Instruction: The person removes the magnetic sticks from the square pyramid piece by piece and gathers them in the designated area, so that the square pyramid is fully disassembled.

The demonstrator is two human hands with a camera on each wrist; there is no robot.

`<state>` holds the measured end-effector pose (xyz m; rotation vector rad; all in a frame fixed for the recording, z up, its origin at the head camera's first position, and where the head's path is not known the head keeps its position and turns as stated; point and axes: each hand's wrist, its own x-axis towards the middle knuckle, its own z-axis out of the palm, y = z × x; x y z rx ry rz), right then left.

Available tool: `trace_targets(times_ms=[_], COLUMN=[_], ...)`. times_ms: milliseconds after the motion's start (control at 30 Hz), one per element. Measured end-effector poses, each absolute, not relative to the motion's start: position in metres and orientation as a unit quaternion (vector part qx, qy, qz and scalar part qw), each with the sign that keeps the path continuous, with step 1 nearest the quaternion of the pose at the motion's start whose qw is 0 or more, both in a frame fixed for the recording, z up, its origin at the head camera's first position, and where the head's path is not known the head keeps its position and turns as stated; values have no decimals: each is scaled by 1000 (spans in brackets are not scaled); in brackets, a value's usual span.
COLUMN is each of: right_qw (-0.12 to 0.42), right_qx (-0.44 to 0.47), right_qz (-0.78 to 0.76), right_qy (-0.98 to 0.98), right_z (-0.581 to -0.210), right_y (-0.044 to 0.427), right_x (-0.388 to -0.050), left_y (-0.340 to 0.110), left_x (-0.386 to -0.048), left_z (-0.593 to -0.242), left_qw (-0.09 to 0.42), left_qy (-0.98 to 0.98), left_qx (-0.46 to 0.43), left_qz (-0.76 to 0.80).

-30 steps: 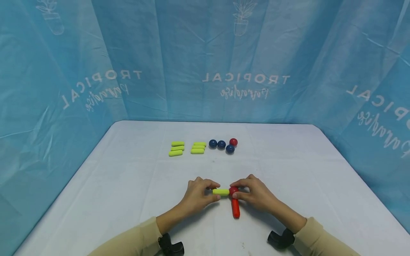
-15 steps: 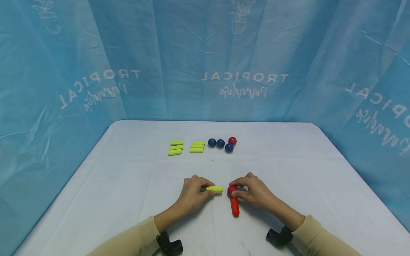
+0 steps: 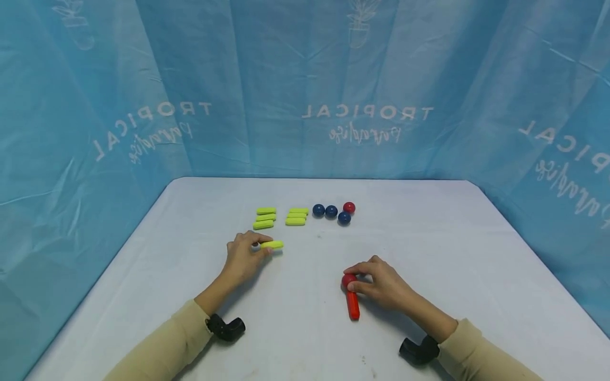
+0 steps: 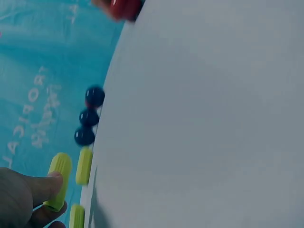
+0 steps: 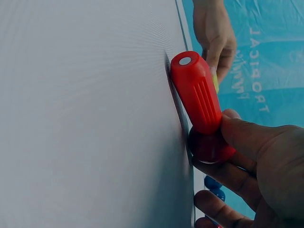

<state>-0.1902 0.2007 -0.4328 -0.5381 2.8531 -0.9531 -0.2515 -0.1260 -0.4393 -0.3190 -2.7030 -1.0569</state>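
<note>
My left hand pinches a yellow-green rod between thumb and fingers, just in front of the left group of rods. The left wrist view shows this ribbed rod tilted in the grip. At the middle right of the table, my right hand holds a red ball between thumb and fingers. A ribbed red rod joins that ball and points toward the person. In the right wrist view, a pale round disc shows in the free end of the red rod.
Further back lie a left group of yellow-green rods and a right group of yellow-green rods. Beside them sit several dark blue balls and another red ball. A blue printed curtain surrounds the white table.
My left hand has pulled the yellow-green rod off the red ball and carried it left and back toward the rod groups. My right hand has stayed on the red ball.
</note>
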Motion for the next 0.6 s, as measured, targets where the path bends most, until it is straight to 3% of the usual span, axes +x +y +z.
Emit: trace_targets(times_ms=[233, 600], right_qw=[38, 24], right_qx=[-174, -181], right_qz=[-317, -303], right_qy=[931, 935], right_z=[-438, -434], right_y=[200, 196], right_x=[-190, -195], left_y=[-139, -136], left_x=[-289, -307], left_z=[-444, -445], left_qw=[134, 148], left_qy=[-937, -953], left_qx=[-73, -69], left_qz=[-313, -255])
